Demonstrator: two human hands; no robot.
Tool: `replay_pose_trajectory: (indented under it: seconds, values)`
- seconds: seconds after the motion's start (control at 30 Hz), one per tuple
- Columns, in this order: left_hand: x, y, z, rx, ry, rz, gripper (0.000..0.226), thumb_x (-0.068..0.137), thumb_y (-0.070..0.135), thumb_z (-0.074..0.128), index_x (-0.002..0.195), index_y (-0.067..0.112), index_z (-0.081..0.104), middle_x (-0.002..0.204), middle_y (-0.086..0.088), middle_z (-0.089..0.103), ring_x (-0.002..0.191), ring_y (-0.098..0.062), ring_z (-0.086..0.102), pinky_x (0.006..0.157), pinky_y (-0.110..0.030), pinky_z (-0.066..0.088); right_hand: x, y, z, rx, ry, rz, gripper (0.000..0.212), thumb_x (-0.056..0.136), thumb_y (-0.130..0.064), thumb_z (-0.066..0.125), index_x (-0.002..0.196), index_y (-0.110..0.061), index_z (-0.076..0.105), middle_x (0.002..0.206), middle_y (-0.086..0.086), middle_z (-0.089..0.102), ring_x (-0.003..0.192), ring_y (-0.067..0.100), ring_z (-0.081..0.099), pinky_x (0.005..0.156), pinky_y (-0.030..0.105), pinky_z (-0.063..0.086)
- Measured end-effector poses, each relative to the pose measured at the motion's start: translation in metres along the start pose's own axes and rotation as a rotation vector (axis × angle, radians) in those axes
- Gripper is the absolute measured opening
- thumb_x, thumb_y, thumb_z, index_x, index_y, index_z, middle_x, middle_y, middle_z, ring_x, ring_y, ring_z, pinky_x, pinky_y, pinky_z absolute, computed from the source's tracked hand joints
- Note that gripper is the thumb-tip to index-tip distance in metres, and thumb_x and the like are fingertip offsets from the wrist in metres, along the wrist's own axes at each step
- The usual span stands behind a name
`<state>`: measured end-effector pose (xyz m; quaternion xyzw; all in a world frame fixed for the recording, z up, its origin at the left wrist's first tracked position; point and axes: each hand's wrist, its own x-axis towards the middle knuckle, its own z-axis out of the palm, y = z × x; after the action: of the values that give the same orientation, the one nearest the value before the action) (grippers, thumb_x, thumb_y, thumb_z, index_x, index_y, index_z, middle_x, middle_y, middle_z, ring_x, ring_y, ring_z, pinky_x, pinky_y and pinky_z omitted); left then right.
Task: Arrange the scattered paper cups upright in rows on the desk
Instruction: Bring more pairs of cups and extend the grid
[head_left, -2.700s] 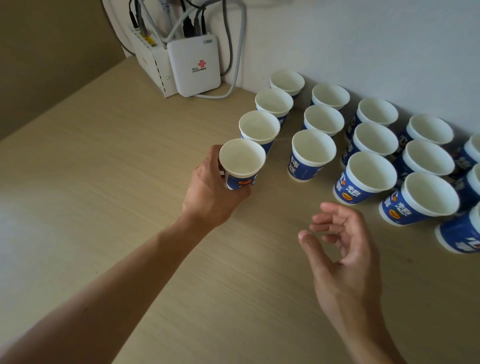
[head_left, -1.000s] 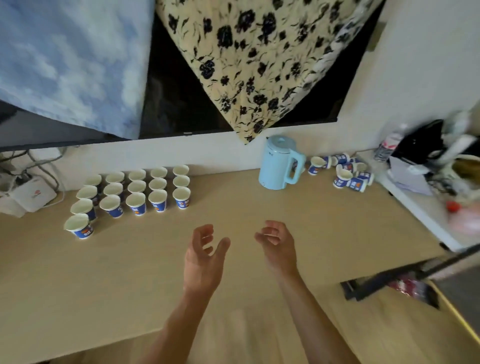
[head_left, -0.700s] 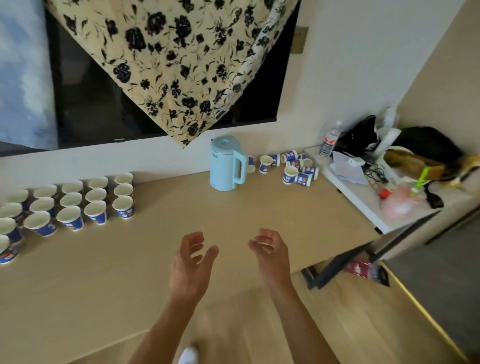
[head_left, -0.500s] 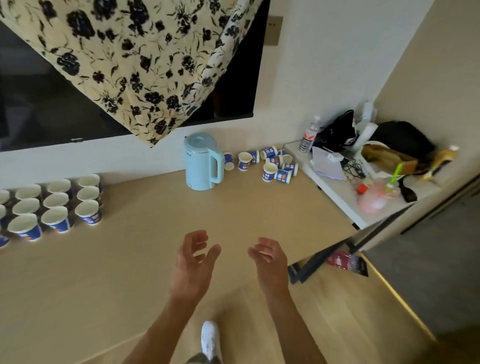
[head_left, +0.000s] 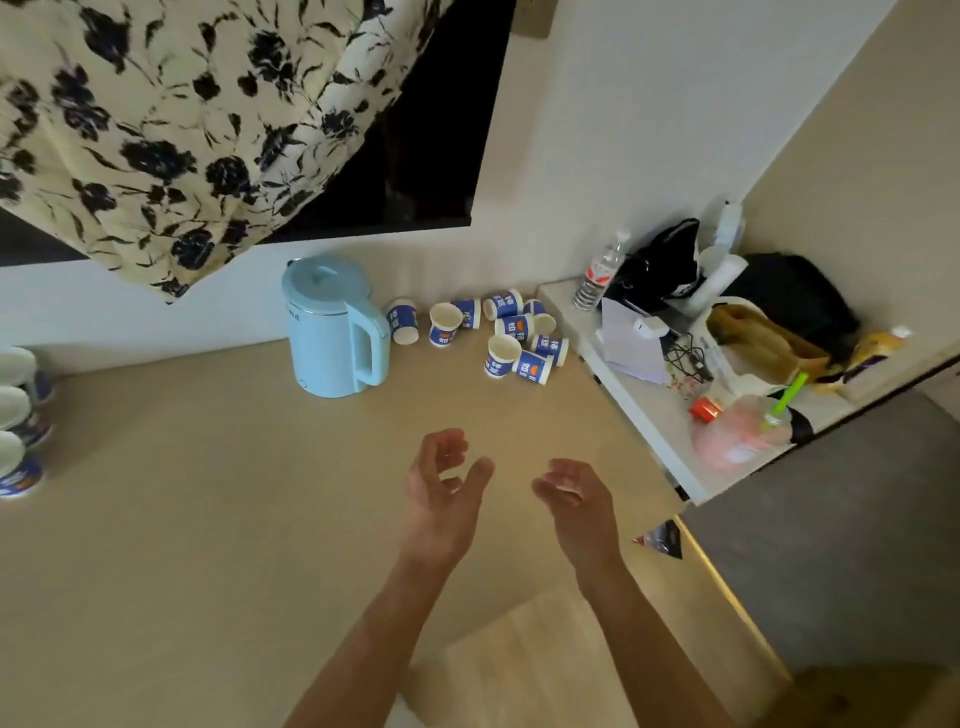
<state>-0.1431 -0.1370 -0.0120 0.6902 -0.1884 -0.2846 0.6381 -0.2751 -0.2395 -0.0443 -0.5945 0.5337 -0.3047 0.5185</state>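
Both hands are empty. The left hand (head_left: 441, 499) and the right hand (head_left: 576, 504) hover over the bare middle of the surface (head_left: 208, 493), with fingers loosely curled and apart and palms turned toward each other, gripping nothing. The loose cups (head_left: 511, 332) lie in a heap at the back right corner, between the kettle (head_left: 332, 327) and the side table (head_left: 649, 415), well beyond the fingertips. The rows (head_left: 21, 415) show only as a few rims at the far left edge.

The step, I'd say, is fetching the next cups from that heap. The near cup (head_left: 501, 355) and the back cup (head_left: 444, 323) look to be standing mouth up. Those are the easy ones: one per hand, held low round the wall rather than at the rim, since thin paper would squash. The ones on their sides touch each other, so pulling one may roll its neighbours. The one tucked by the kettle's handle is too blurred for me to say which way up it is. Reaching in to the right of the kettle should avoid knocking it.
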Motion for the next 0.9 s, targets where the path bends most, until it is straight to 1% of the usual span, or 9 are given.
replay_pose_trajectory:
  seconds: [0.1,0.2,0.3,0.37,0.53,0.6,0.67,0.8,0.9]
  values:
    - [0.021,0.005,0.008,0.021,0.017,-0.019,0.031,0.088,0.012,0.074,0.116,0.013,0.062,0.113,-0.002,0.067,0.106,-0.016,0.064,0.082,-0.025,0.053,0.037,0.002,0.009,-0.056,-0.046,0.017,0.028,0.087,-0.002,0.077,0.112,-0.009,0.064,0.1,0.013,0.069,0.087,0.021,0.064,0.071,0.016,0.047]
    - [0.032,0.004,0.016,0.048,0.048,-0.028,0.031,0.088,0.012,0.075,0.116,0.014,0.063,0.112,-0.001,0.068,0.105,-0.017,0.065,0.082,-0.026,0.053,0.076,0.008,0.019,-0.132,-0.092,0.02,0.032,0.087,-0.007,0.078,0.116,-0.008,0.064,0.103,0.013,0.07,0.083,0.02,0.064,0.065,0.012,0.047]
    - [0.041,0.0,0.033,0.086,0.08,-0.072,0.03,0.088,0.011,0.074,0.116,0.011,0.062,0.112,-0.003,0.067,0.106,-0.019,0.065,0.086,-0.032,0.055,0.124,0.014,0.028,-0.235,-0.158,0.034,0.035,0.088,-0.015,0.078,0.119,-0.011,0.064,0.106,0.009,0.071,0.083,0.019,0.066,0.067,0.021,0.049]
    - [0.045,-0.002,0.046,0.114,0.101,-0.087,0.031,0.088,0.012,0.074,0.117,0.01,0.063,0.112,-0.003,0.067,0.106,-0.019,0.065,0.088,-0.035,0.055,0.155,0.016,0.035,-0.278,-0.19,0.021,0.035,0.087,-0.018,0.078,0.119,-0.015,0.062,0.105,0.007,0.072,0.082,0.017,0.067,0.068,0.023,0.049]
    - [0.059,-0.005,0.084,0.178,0.203,-0.126,0.028,0.088,0.018,0.075,0.113,0.016,0.064,0.111,0.003,0.067,0.105,-0.013,0.065,0.087,-0.032,0.056,0.233,0.022,0.05,-0.463,-0.286,-0.067,0.044,0.084,-0.02,0.074,0.125,-0.017,0.058,0.096,-0.002,0.063,0.102,0.022,0.066,0.09,0.034,0.05]
    - [0.066,-0.008,0.1,0.173,0.261,-0.162,0.025,0.088,0.018,0.075,0.11,0.018,0.065,0.109,0.004,0.067,0.105,-0.014,0.066,0.088,-0.036,0.057,0.265,0.025,0.056,-0.582,-0.362,-0.164,0.048,0.086,-0.016,0.071,0.131,-0.013,0.054,0.101,0.004,0.064,0.108,0.027,0.064,0.091,0.038,0.049]
    - [0.072,-0.013,0.12,0.204,0.296,-0.184,0.023,0.087,0.017,0.075,0.108,0.018,0.065,0.109,0.003,0.068,0.104,-0.015,0.066,0.088,-0.036,0.057,0.296,0.03,0.058,-0.711,-0.389,-0.219,0.049,0.089,-0.014,0.066,0.135,-0.015,0.05,0.115,0.01,0.066,0.116,0.03,0.061,0.091,0.04,0.048]
    - [0.077,-0.016,0.135,0.225,0.366,-0.185,0.023,0.088,0.018,0.075,0.108,0.02,0.066,0.109,0.005,0.069,0.104,-0.013,0.066,0.08,-0.023,0.054,0.333,0.035,0.069,-0.858,-0.394,-0.347,0.047,0.093,-0.018,0.064,0.138,-0.018,0.049,0.132,0.007,0.062,0.125,0.029,0.058,0.091,0.041,0.049]
    - [0.083,-0.017,0.147,0.241,0.412,-0.204,0.023,0.088,0.018,0.075,0.109,0.019,0.066,0.109,0.005,0.07,0.104,-0.013,0.067,0.081,-0.023,0.054,0.354,0.041,0.074,-0.958,-0.395,-0.431,0.04,0.096,-0.019,0.063,0.134,-0.016,0.052,0.133,0.008,0.062,0.123,0.03,0.06,0.093,0.045,0.053]
